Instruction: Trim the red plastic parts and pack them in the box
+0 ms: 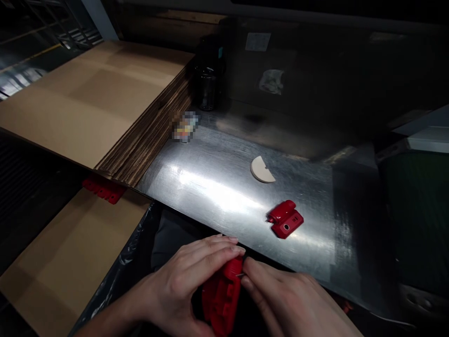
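Note:
Near the table's front edge, my left hand (187, 276) wraps round a red moulded plastic part (224, 299) with a ribbed, hollow inner side. My right hand (280, 290) is closed in a pinch at the part's right edge. Between its fingertips a short thin metal piece (240, 275) sticks out and meets the red part; its full shape is hidden. Beyond my hands a red device (286, 219) with a rounded cylinder and a round dark button lies on the metal table. Farther back lies a cream half-disc (262, 170) with a small notch in its straight side.
A tall stack of cardboard sheets (105, 89) fills the left of the metal table (210, 187). A dark bottle (207, 89) and a blurred item (184, 126) stand beside it. Lower left are another cardboard sheet (80, 252) and red pieces (103, 188). A dark panel rises behind.

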`<control>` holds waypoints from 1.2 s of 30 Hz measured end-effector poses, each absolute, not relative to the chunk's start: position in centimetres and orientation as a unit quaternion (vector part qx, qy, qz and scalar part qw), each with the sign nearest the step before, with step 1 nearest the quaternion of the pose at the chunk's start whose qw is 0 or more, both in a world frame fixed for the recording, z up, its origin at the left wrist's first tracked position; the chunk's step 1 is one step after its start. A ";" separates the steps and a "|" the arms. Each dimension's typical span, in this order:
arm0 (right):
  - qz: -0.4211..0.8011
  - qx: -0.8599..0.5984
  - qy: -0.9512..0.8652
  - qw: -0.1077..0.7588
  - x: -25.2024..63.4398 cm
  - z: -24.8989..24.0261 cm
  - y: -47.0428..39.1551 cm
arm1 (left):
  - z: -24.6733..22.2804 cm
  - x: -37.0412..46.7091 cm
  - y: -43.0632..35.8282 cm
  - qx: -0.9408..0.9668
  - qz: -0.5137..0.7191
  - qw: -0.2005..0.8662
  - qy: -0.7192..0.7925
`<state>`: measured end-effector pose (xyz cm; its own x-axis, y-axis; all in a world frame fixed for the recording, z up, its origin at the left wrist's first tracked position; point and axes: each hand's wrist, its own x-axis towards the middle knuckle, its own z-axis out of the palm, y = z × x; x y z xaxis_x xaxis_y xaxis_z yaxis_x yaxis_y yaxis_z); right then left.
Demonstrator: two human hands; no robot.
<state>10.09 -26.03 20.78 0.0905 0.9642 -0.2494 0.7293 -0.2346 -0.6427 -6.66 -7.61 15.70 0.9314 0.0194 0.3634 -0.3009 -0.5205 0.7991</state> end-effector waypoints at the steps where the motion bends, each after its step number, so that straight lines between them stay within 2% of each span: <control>1: 0.322 -0.714 -0.594 0.183 10.1 20.8 -26.1 | 15.7 -6.7 -7.6 0.856 0.165 0.483 -0.085; 21: 0.400 -0.707 -0.534 0.234 10.6 21.7 -25.9 | 15.5 -6.2 -7.2 0.860 0.151 0.475 -0.105; 24: 0.428 -0.709 -0.494 0.264 11.0 21.3 -26.1 | 15.1 -6.3 -7.1 0.868 0.150 0.459 -0.114; 30: 0.565 -0.655 -0.355 0.356 12.0 19.2 -26.9 | 14.9 -6.5 -6.8 0.897 0.105 0.417 -0.098; 34: 0.510 -0.662 -0.280 0.472 11.5 17.5 -26.3 | 14.9 -6.3 -6.8 0.907 0.073 0.404 -0.088; 36: 0.476 -0.677 -0.265 0.495 10.8 16.8 -25.9 | 14.6 -6.1 -6.8 0.908 0.076 0.402 -0.088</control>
